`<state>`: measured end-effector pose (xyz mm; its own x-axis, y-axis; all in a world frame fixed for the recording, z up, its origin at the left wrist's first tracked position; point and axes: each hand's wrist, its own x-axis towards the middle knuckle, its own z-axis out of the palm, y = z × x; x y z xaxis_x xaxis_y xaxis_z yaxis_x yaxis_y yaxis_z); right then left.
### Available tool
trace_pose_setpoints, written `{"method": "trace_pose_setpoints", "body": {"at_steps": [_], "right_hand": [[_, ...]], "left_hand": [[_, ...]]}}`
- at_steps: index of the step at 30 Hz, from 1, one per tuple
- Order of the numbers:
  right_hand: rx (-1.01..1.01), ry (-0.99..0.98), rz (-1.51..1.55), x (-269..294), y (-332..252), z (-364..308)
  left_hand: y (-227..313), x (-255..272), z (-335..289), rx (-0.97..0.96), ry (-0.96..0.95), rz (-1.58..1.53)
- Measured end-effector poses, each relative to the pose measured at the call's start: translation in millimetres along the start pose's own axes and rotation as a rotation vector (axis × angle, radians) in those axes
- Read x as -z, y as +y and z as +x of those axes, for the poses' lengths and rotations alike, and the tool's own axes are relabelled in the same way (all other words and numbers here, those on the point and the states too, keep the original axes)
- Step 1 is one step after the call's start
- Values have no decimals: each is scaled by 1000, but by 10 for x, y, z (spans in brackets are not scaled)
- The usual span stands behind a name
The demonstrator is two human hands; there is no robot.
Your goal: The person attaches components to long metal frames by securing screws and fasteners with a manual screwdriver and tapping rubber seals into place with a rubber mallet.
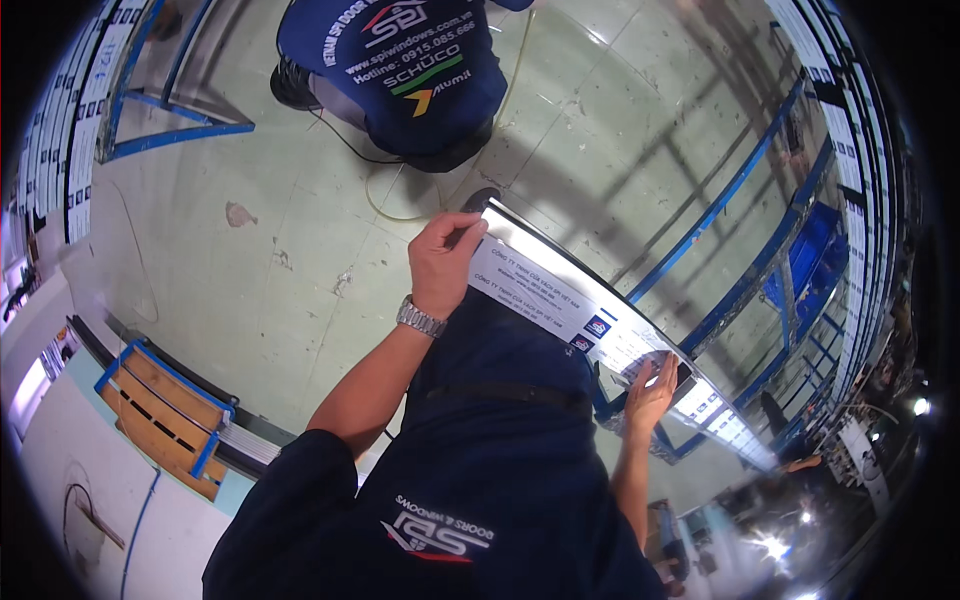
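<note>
A long profile [545, 245], wrapped in white printed film with blue squares, slants across in front of my waist from upper left to lower right. My left hand [443, 265], with a metal watch on the wrist, is closed on its near-left end, thumb and fingers pinching the corner. Further along, my right hand [650, 395] lies against the film-covered face with fingers stretched out and nearly straight. Bright glare hides some of the film beside it. Another person's hand [802, 464] is near the profile's far right end.
A co-worker in a dark blue shirt [420, 90] bends down ahead, near a thin hose [375, 205] on the pale floor. Blue metal racks stand at the right [720, 205] and upper left [180, 135]. A blue-edged wooden frame [165, 405] is at lower left.
</note>
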<state>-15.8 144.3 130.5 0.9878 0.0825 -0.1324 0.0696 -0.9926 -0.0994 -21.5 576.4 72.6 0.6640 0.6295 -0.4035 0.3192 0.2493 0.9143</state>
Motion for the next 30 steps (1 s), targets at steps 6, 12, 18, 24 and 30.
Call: {"method": "trace_pose_setpoints", "body": {"at_steps": [6, 12, 18, 24, 30], "right_hand": [[-49, -79, -63, 8, -42, -22], [-93, -118, -3, 24, -103, -1], [-98, -113, -44, 39, -83, 12], [-124, -106, -52, 15, -61, 29], [-126, -112, -75, -18, -11, -3]], "left_hand": [[68, 22, 42, -130, 17, 113], [149, 31, 46, -169, 19, 175], [105, -14, 44, -102, 19, 101], [104, -38, 2, -49, 26, 135], [81, -31, -14, -153, 63, 187]]}}
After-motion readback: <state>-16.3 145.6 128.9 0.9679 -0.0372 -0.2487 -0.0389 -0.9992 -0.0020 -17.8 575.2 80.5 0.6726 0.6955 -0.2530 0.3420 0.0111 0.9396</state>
